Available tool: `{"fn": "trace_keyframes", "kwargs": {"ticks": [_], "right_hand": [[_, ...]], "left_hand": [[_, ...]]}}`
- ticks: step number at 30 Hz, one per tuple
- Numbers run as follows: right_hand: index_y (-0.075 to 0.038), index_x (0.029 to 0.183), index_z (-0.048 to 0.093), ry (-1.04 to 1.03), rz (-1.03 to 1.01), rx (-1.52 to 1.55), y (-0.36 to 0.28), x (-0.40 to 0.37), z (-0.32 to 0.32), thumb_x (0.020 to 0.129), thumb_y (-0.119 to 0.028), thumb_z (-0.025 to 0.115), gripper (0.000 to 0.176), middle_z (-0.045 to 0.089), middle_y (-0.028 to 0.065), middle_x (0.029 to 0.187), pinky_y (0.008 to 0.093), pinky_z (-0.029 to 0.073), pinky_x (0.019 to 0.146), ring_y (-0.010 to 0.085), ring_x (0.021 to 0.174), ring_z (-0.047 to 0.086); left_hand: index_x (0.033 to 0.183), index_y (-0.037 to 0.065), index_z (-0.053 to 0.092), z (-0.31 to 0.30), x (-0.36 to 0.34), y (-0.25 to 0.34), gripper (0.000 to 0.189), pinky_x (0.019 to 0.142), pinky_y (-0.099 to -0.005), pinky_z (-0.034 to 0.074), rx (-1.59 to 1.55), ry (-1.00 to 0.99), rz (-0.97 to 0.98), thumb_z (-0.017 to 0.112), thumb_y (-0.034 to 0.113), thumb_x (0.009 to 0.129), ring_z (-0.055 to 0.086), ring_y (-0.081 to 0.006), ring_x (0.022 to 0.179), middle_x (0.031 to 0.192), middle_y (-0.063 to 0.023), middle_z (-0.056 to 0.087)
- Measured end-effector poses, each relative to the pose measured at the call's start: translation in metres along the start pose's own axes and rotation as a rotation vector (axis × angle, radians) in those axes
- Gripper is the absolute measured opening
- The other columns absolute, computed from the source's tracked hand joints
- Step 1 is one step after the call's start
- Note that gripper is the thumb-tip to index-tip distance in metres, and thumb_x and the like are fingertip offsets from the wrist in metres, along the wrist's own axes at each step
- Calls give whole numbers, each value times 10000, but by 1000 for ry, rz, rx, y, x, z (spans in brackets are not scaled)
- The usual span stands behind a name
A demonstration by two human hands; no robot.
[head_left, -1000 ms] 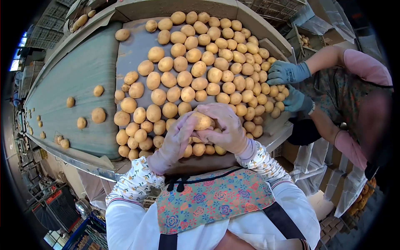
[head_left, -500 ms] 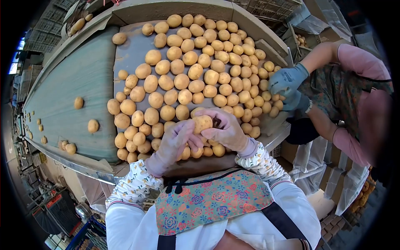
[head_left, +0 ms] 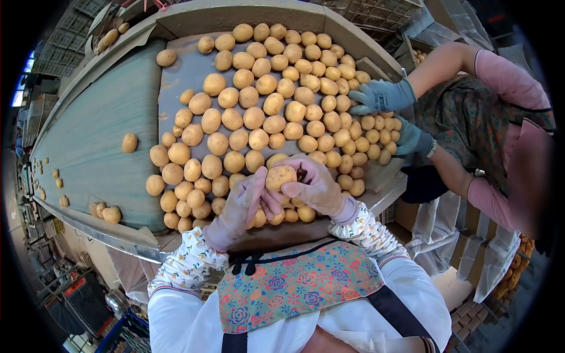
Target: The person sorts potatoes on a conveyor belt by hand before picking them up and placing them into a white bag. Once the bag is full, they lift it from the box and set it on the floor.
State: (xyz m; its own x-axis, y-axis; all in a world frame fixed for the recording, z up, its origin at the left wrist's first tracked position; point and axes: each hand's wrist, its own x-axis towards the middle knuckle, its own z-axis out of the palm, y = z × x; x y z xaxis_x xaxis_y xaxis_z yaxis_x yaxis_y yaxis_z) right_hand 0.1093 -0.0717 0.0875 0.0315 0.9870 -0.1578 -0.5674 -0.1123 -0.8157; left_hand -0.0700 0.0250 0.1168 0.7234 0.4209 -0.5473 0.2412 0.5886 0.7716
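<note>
- Right hand (head_left: 315, 187): gripping a potato (head_left: 281, 178), its thumb laid across the near right side.
- Left hand (head_left: 240, 199): partly curled, fingers at the potato's left side; whether they bear any of its weight, I cannot tell.
- The gripped potato sits between the two hands, raised above the near part of the grey sorting table (head_left: 182, 73).
- Loose potatoes (head_left: 258, 139) cover much of that table, packed closest toward its right end, some showing below the hands.
- Left of the table runs a green conveyor belt (head_left: 97, 135), with a few scattered potatoes on it.
- A raised side board (head_left: 241, 17) borders the table's far side.
- At the right end stands a co-worker in pink sleeves (head_left: 509, 82); one blue-grey glove (head_left: 381, 97) reaches over the potatoes, the other (head_left: 412, 138) rests beside the end cluster.
- The person wears a floral apron (head_left: 300, 282) and patterned sleeve covers (head_left: 193, 259).
</note>
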Motion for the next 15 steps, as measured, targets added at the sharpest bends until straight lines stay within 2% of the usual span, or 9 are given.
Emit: {"fn": "trace_keyframes", "kwargs": {"ticks": [3,6,7,8,10,14,15], "right_hand": [[13,1140,640,63,-24,-73,4,0,0,865,-259,793,416,644,36,1046,260,487,845,108,951,604],[-19,1109,654,84,-196,-521,0,2,1,800,-283,830,443,668,75,1009,302,497,860,180,944,642],[-40,1103,657,100,-335,-799,-6,1,3,750,-295,846,475,684,109,999,358,506,871,264,957,659],[-35,1119,658,77,-315,-850,-11,3,4,752,-288,833,479,689,118,1021,395,511,868,307,973,658],[-25,1166,646,62,-426,-872,-6,10,2,774,-276,810,493,683,130,1059,392,516,868,299,981,659],[-11,1223,618,9,-391,-789,-14,13,8,802,-267,790,522,668,153,1097,381,518,888,289,1001,659],[-8,1230,612,-18,-355,-747,-15,16,7,807,-266,788,526,665,157,1101,378,518,893,285,1006,659]], "left_hand": [[959,-18,666,-1,-2,4,577,534,-232,501,8,-43,19,435,500,1064,626,-136,577,721,-105,686],[1075,-4,644,6,-2,5,506,562,-223,506,120,-18,28,447,461,1068,633,-119,635,795,-80,683],[1188,1,606,1,-2,4,473,581,-221,506,171,-64,-17,452,432,1071,637,-107,694,863,-65,675],[1196,-2,601,2,-2,5,477,583,-221,505,149,-55,-1,449,433,1072,637,-108,690,861,-65,675],[1211,-8,590,6,-5,9,485,586,-221,504,102,-35,14,445,434,1073,636,-111,682,857,-65,677],[1170,-7,590,3,-7,10,502,590,-240,511,179,-27,40,379,441,1089,641,-144,667,807,-98,692],[1167,-19,596,2,-6,9,568,595,-252,516,204,-39,49,310,467,1096,645,-158,681,814,-121,700]]}}
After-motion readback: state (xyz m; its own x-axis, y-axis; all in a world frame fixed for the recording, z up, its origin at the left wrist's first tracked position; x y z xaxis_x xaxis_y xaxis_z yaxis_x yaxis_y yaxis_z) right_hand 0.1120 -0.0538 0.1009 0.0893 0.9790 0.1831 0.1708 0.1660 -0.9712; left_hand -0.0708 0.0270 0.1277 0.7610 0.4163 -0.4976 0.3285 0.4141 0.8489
